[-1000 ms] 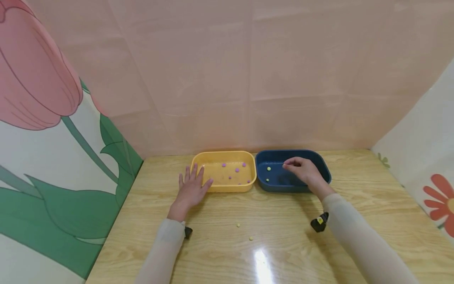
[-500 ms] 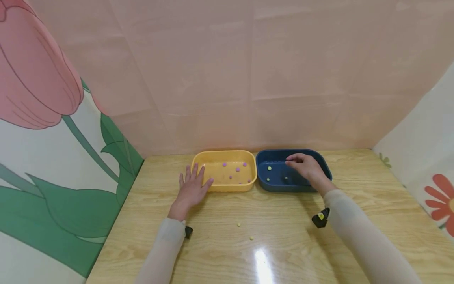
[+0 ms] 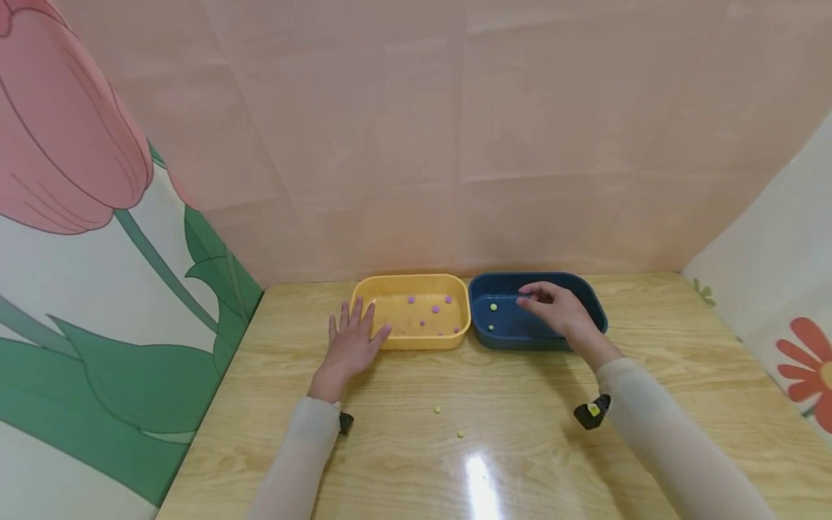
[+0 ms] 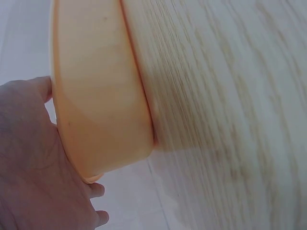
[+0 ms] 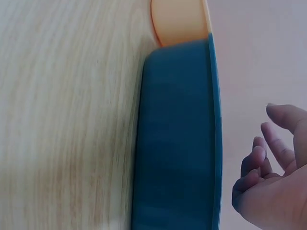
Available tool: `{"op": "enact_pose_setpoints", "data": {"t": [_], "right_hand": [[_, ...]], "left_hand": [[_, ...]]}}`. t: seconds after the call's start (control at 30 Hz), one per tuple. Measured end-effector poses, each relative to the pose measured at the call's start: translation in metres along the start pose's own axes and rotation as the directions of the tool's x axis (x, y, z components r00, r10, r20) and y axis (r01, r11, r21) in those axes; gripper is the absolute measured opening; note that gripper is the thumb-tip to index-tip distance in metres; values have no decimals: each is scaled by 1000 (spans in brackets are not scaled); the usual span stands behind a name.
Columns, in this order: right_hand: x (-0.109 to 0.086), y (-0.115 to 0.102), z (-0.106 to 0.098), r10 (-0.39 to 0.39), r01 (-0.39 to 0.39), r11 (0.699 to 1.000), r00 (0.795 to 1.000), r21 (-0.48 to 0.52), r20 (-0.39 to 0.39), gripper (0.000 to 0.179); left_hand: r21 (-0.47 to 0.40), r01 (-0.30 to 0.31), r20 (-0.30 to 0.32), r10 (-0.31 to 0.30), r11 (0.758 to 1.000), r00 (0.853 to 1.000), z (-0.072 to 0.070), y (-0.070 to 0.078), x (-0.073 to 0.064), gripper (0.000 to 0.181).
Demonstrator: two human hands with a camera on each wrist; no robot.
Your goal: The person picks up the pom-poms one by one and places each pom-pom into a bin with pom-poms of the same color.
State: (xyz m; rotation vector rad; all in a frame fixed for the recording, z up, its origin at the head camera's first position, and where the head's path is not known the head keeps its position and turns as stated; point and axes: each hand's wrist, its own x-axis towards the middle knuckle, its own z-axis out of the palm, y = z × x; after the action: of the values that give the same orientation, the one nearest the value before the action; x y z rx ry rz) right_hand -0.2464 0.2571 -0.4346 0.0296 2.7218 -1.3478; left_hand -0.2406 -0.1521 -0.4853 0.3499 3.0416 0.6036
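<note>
Fingers spread, my left hand rests on the left front corner of a yellow tray; the left wrist view has it against the orange-looking rim. Several small purple beads lie in that tray. Above the dark blue tray hovers my right hand, thumb and index finger apart with nothing seen between them. Two small yellow-green beads show in the blue tray's left part; my right hand hides part of its inside.
Two small pale yellow beads, one farther and one nearer, lie on the wooden table in front of the trays. The trays stand side by side, close to the pink back wall. Patterned panels flank the table.
My right thumb and index finger have parted from a pinch. A bead seen below the hand half a second ago is out of sight now. My left hand stays put.
</note>
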Motion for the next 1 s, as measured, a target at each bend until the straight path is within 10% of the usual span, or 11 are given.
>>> {"op": "enact_pose_setpoints", "data": {"t": [1.0], "right_hand": [[-59, -9, 41, -193, 189, 976, 981, 105, 32, 40]], "left_hand": [[-19, 3, 17, -2, 1000, 1000, -1, 0, 0, 76]]}}
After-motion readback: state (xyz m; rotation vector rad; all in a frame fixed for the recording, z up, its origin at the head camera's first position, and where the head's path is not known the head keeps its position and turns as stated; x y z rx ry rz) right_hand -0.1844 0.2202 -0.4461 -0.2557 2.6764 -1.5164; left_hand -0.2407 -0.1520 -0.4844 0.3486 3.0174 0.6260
